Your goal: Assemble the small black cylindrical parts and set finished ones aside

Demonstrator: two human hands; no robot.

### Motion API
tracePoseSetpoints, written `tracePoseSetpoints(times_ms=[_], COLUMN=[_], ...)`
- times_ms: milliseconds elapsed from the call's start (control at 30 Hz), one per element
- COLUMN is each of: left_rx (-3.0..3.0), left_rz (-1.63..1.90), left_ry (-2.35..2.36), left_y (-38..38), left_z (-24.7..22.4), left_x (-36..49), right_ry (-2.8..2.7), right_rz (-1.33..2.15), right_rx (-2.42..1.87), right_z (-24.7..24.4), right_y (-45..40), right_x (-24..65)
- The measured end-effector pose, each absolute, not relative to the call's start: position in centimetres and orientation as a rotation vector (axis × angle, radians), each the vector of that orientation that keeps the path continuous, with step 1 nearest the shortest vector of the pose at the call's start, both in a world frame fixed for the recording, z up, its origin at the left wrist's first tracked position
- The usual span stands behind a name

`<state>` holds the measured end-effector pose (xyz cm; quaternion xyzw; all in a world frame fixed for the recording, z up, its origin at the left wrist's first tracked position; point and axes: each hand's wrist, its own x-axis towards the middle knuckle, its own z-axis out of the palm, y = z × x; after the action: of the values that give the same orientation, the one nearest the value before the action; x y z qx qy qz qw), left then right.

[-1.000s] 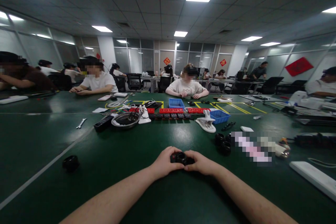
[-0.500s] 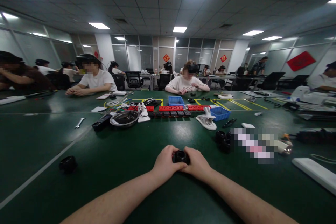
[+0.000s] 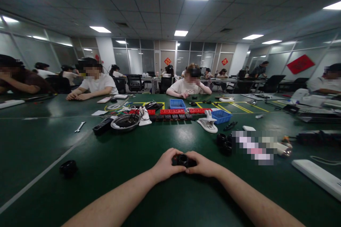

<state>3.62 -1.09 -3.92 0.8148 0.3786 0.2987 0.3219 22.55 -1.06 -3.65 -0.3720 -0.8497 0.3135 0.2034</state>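
Both my hands meet around a small black round part [image 3: 183, 159] with a hole in its top, low over the green table [image 3: 128, 156]. My left hand [image 3: 167, 165] wraps its left side, thumb in front. On the other side my right hand [image 3: 204, 164] curls about it, its thumb almost touching the left one. The fingers hide much of the part, so its exact kind does not show. A similar black round part [image 3: 68, 168] lies alone to the left. More black round parts [image 3: 225, 143] sit to the right, ahead of my right hand.
Ahead are a metal bowl [image 3: 125, 122], a white clip stand [image 3: 207, 122], a blue tray [image 3: 221, 116] and red socket strips [image 3: 172, 111]. A wrench [image 3: 80, 126] lies left; a long white bar [image 3: 317, 177] lies right. People sit across the table.
My right hand has shifted slightly right and loosened its wrap, showing more of the black part. The left hand stays about where it was. The whole view has turned slightly.
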Motion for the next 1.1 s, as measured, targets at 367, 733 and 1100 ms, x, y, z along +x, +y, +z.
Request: tracePoseSetpoints(times_ms=[367,733,1100], left_rx=[2.111,2.028,2.057], left_rz=[0.792,0.833,0.873], left_ry=[0.966,1.121,1.098], left_y=[-1.2,-1.4,-1.0], left_z=[-3.9,-4.4,-4.3], left_x=[3.5,4.1,3.8], right_ry=[-2.308,-2.236,-2.315], right_rz=[1.034,0.707,0.325], right_rx=[-1.007,-1.395,-1.38], right_z=[-3.6,-4.8,-4.5], right_y=[-1.0,-1.3,-2.1], right_x=[22.7,21.4,20.3])
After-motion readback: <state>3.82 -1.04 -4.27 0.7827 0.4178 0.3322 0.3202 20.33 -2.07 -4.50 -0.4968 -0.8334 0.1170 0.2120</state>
